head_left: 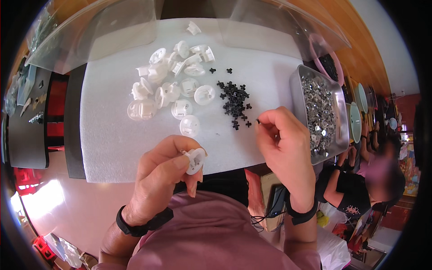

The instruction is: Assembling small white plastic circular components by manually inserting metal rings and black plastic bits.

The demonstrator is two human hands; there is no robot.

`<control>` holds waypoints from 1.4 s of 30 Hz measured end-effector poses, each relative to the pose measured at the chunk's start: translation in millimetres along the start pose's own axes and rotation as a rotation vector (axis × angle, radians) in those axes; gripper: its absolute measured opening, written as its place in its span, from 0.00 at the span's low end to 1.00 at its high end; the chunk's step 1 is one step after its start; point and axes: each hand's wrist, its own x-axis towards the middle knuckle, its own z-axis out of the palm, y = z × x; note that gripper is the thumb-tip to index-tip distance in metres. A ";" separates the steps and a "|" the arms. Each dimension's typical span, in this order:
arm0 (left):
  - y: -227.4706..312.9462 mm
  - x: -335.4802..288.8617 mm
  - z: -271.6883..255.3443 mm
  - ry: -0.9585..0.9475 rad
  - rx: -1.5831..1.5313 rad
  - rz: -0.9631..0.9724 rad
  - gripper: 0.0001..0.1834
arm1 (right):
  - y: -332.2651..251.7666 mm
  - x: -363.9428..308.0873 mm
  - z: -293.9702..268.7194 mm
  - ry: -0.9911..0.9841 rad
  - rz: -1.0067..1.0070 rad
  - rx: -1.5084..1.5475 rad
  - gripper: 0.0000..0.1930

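A tiny dark piece in a fingertip pinch, easily lost

The left hand grips a white round part between thumb and fingers, tilted, near the front edge of the white foam sheet. The right hand pinches a small dark piece at its fingertips, just beside the loose heap of black cross-shaped pieces.

The likeliest slip, I judge, is at the right fingertips: the piece is so small that a weak pinch could drop it among its lookalikes. The white part has slick-looking plastic and a light hold; if it twisted free so close to the edge, it could land in the lap or on the floor. A sleeveless sweep of the right forearm might knock the metal tray, whose small shiny pieces could spill across the sheet.

The right fingers hide most of the dark piece, so whether it is a cross cannot be told. The left thumb and fingers cover one side of the white part. In the pile of white parts, overlap and glare blur the details.
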 end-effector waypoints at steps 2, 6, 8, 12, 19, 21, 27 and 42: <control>-0.1 0.2 -0.3 0.004 -0.018 -0.015 0.14 | -2.5 -2.9 -0.8 -0.005 0.026 0.101 0.09; 0.0 1.0 0.2 -0.008 -0.011 -0.005 0.14 | -2.4 -8.1 6.2 0.007 0.012 0.337 0.12; 0.9 0.8 1.4 0.004 -0.009 -0.034 0.15 | -2.2 -10.5 8.8 0.033 -0.003 0.416 0.12; 1.3 -0.6 -0.2 0.004 -0.004 -0.043 0.15 | -7.0 -16.6 6.8 0.006 -0.047 0.492 0.12; 4.0 0.4 2.5 0.048 0.044 -0.039 0.15 | -18.1 -22.9 10.5 -0.030 0.194 0.887 0.11; 5.0 -0.3 -0.2 -0.002 0.040 -0.077 0.15 | -14.1 -22.9 10.8 -0.072 0.246 1.028 0.10; 4.0 -0.8 -1.0 -0.024 0.001 -0.073 0.16 | -4.1 -21.8 17.2 -0.152 0.352 1.422 0.10; 1.5 1.7 9.4 0.092 0.047 -0.039 0.16 | -21.3 -31.4 16.9 0.000 0.213 0.990 0.08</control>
